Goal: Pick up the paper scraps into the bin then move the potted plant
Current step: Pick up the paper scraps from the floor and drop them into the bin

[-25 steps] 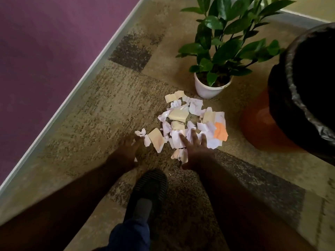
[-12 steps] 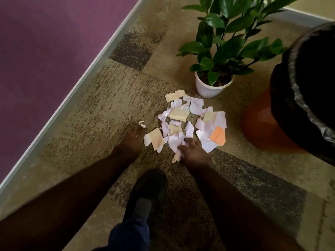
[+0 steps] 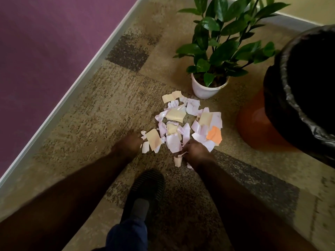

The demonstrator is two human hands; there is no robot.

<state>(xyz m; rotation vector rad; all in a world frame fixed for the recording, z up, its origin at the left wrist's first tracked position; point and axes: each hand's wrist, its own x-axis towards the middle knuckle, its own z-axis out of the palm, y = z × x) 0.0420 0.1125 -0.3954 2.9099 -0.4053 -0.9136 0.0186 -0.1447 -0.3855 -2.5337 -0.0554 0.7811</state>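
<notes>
Head view: right hand (image 3: pixel 196 153) curls round paper scraps (image 3: pixel 183 122) at the pile's near edge; left hand (image 3: pixel 127 144) touches its left side, fingers blurred. Beyond stands the potted plant (image 3: pixel 210 87), with the bin (image 3: pixel 268 127) right.

Interior light was dim and warm, with no lamp or window visible. The paper scraps (image 3: pixel 183 124) were the brightest area, pale against the carpet (image 3: pixel 101 109). Leaves of the potted plant (image 3: pixel 217 51) carried small white glints on their upper faces. The bin (image 3: pixel 297 98) liner read almost solid black, showing faint sheen only along its crinkled rim. Both forearms were heavily underexposed; the left hand (image 3: pixel 126 145) and right hand (image 3: pixel 196 153) were dark and soft with motion blur, finger detail lost. Wide-angle distortion bowed the skirting line (image 3: pixel 72 84); lower corners smeared and darkened.
</notes>
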